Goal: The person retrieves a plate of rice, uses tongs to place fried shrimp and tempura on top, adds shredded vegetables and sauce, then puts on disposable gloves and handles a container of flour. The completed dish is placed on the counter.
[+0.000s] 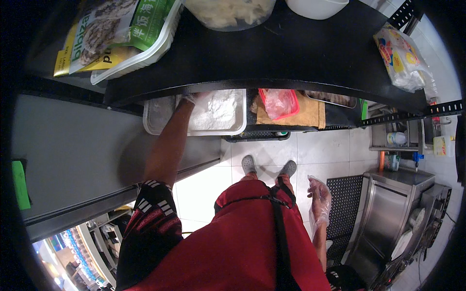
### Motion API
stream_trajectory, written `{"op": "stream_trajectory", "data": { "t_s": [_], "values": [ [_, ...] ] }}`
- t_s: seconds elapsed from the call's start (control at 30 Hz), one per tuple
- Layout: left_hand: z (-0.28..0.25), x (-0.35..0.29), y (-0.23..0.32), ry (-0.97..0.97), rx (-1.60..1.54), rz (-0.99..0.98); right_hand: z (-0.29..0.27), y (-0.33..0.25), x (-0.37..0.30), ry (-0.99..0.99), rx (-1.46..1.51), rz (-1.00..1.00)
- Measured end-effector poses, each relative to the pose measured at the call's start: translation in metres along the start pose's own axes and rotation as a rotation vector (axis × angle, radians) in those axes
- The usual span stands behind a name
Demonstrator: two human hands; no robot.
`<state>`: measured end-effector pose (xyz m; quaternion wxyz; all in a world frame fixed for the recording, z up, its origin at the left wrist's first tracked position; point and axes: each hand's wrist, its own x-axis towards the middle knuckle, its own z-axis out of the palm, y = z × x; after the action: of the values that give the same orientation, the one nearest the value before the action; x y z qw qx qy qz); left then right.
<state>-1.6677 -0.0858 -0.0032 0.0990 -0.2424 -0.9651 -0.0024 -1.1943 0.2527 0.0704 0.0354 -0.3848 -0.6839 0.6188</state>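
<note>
My left arm stretches forward over a white plastic tray [241,127] on the lower level. My left hand [198,95] reaches in under the upper shelf, whose edge hides its fingers. White powder [216,110] fills much of that tray, just beside the left wrist. Hanging at my right side over the floor, my right hand [319,196] wears a clear plastic glove. Its fingers are loosely bent and apart, with nothing in them. To the right of the tray sits a small red tray [280,103] with a pinkish plastic bag in it, resting on brown cardboard [314,114].
The black upper shelf [272,58] bears a white tray [158,48] with food packets, a clear tub [230,14], a white bowl [318,7] and a wrapped packet [400,58]. A grey panel [87,145] stands left. At right are a steel cabinet [388,208] and black perforated mat [344,194].
</note>
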Motion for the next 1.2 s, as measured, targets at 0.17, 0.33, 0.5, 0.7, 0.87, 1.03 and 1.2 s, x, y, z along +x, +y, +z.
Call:
{"op": "stream_trajectory", "data": {
  "t_s": [0.17,0.33,0.5,0.7,0.87,1.03,1.2],
  "values": [
    [0.0,0.0,0.003,0.001,0.006,0.025,-0.003,0.009,-0.001,0.038,0.039,0.065],
    [-0.011,-0.006,-0.026,0.008,-0.018,-0.026,-0.007,0.024,0.0,0.007,0.099,0.08],
    [-0.014,-0.015,-0.039,0.018,-0.037,-0.06,-0.01,0.031,0.005,0.0,0.106,0.082],
    [-0.019,-0.022,-0.052,0.025,-0.042,-0.088,-0.016,0.035,0.009,-0.012,0.077,0.104],
    [-0.017,-0.03,-0.053,0.025,-0.043,-0.09,-0.016,0.044,0.01,-0.033,0.051,0.149],
    [-0.017,-0.034,-0.053,0.027,-0.045,-0.085,-0.016,0.051,0.012,-0.037,0.025,0.161],
    [-0.02,-0.029,-0.055,0.021,-0.038,-0.093,-0.018,0.057,0.013,-0.05,0.025,0.162]
  ]
}}
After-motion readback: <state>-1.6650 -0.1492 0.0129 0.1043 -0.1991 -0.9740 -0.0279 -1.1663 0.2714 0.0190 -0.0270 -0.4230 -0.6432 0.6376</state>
